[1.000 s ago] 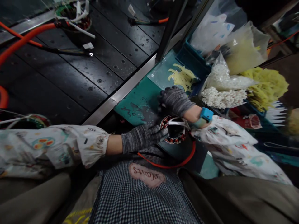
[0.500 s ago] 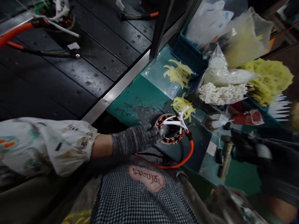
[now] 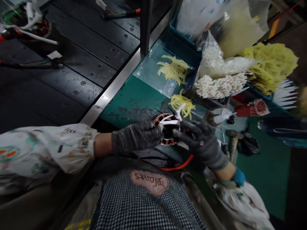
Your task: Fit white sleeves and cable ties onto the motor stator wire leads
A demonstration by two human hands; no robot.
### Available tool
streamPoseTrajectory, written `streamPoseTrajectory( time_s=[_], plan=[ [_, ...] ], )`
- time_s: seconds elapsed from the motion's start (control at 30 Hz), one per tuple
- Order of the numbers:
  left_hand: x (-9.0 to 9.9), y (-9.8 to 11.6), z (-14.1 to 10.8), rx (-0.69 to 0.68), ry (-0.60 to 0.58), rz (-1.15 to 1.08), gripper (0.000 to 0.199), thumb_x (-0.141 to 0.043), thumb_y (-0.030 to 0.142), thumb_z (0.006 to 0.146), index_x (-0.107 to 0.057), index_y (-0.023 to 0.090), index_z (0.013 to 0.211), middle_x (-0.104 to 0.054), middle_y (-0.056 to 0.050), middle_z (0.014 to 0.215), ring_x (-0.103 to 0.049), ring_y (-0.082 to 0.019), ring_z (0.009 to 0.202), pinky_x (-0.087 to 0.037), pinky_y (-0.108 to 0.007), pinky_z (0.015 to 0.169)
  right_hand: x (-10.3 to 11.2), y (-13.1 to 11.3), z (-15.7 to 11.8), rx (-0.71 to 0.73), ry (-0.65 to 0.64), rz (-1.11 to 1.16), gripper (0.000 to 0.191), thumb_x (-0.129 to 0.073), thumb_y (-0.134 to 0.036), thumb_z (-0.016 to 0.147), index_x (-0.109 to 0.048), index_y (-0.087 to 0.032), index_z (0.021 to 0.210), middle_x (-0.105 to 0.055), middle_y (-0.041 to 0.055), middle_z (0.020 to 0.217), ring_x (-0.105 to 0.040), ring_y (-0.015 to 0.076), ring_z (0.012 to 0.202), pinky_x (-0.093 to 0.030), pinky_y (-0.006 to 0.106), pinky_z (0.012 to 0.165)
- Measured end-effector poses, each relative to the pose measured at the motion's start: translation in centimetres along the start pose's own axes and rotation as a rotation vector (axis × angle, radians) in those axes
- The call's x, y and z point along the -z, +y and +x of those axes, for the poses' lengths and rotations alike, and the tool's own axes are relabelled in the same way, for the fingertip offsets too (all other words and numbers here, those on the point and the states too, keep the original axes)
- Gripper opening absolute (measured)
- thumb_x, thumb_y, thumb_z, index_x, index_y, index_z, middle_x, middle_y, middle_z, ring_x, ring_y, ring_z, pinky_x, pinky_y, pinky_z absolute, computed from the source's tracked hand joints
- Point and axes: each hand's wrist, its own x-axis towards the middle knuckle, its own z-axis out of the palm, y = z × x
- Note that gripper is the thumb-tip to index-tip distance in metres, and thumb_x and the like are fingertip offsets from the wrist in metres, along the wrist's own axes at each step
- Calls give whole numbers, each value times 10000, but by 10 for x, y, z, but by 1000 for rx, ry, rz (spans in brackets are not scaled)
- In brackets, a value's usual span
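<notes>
A ring-shaped motor stator (image 3: pixel 168 141) with copper-red windings lies on the green bench close to my body. White sleeved leads (image 3: pixel 169 122) cross its top, and an orange cable (image 3: pixel 178 166) curves from its right side toward my apron. My left hand (image 3: pixel 137 137), in a grey knit glove, has its fingers closed on the left rim. Over the right side reaches my gloved right hand (image 3: pixel 203 143), covering that part and the cable joint. Its fingers are blurred. A pale strip shows beneath them, and I cannot tell whether it is held.
Yellow curved strips (image 3: pixel 174 70) lie on clear plastic behind the stator. Bins at the back right hold bagged white pieces (image 3: pixel 220 84) and more yellow strips (image 3: pixel 271 68). A hammer-like tool (image 3: pixel 233 143) lies right of my hand. Another wired stator (image 3: pixel 30 27) stands on the dark slatted conveyor (image 3: pixel 96 54).
My right hand has swung left from the far right of the bench to the stator. My left hand stays at its left rim, the fingers now more bent. The view has shifted slightly.
</notes>
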Motion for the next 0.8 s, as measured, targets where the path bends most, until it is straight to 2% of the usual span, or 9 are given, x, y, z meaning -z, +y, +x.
streamPoseTrajectory(
  time_s=[0.07,0.13,0.2,0.27,0.37,0.47,0.57,0.67,0.8],
  plan=[
    [0,-9,0,-27,33,-20,299,-518,151,1193,-690,175,1436,-744,-73,1538,-692,-193,1434,-491,-409,1317,-19,-4,10,1,-1,27,413,-751,-202,1042,-784,-361,1423,-801,81,1392,-726,298,1196,-650,475,993],
    [6,-15,0,-12,74,-15,276,-558,111,1159,-728,191,1361,-796,-43,1443,-732,-173,1338,-506,-383,1279,-34,-5,7,8,44,90,257,-784,-268,1047,-834,-315,1295,-823,77,1311,-737,281,1142,-664,440,944],
    [17,-17,-2,29,109,4,287,-588,53,1112,-760,207,1283,-824,-16,1380,-736,-153,1287,-494,-342,1256,-46,-9,0,42,124,160,245,-825,-269,1023,-837,-329,1260,-831,57,1270,-747,291,1196,-676,462,985],
    [29,-18,-6,79,126,43,322,-598,18,1076,-778,222,1248,-828,4,1376,-723,-142,1276,-479,-306,1232,-58,-18,-7,22,220,214,351,-840,-201,1000,-817,-381,1300,-828,30,1265,-742,300,1296,-680,498,1055],
    [45,-25,-17,147,79,18,314,-602,36,1054,-807,254,1150,-852,31,1296,-728,-161,1220,-485,-314,1187,-76,-37,-17,-225,380,251,458,-797,-179,1026,-768,-434,1404,-796,38,1334,-767,292,1297,-710,506,1040],
    [60,-38,-18,205,-54,-156,205,-662,231,1063,-817,296,1181,-845,24,1315,-720,-243,1278,-463,-437,1250,-84,-57,-29,-580,515,360,497,-730,-292,1082,-657,-368,1568,-787,93,1383,-803,288,1211,-734,529,991],
    [63,-52,8,226,-63,-283,269,-653,409,1081,-793,343,1301,-830,11,1323,-714,-285,1303,-430,-516,1294,-74,-69,-36,-719,497,510,449,-680,-317,1106,-656,-329,1554,-833,70,1304,-829,259,1124,-740,486,940],
    [47,-63,50,269,-41,-369,284,-673,452,1064,-793,339,1296,-818,-16,1256,-720,-310,1274,-411,-575,1305,-47,-68,-33,-642,452,494,283,-685,-275,1101,-772,-328,1365,-858,37,1195,-838,238,1065,-724,417,909],
    [14,-81,91,266,-169,-591,263,-714,440,1043,-801,274,1228,-833,-44,1126,-754,-311,1184,-335,-600,1338,-23,-50,-22,-548,439,309,228,-681,-268,1110,-794,-318,1301,-844,45,1225,-828,231,1066,-710,379,901]
  ],
)
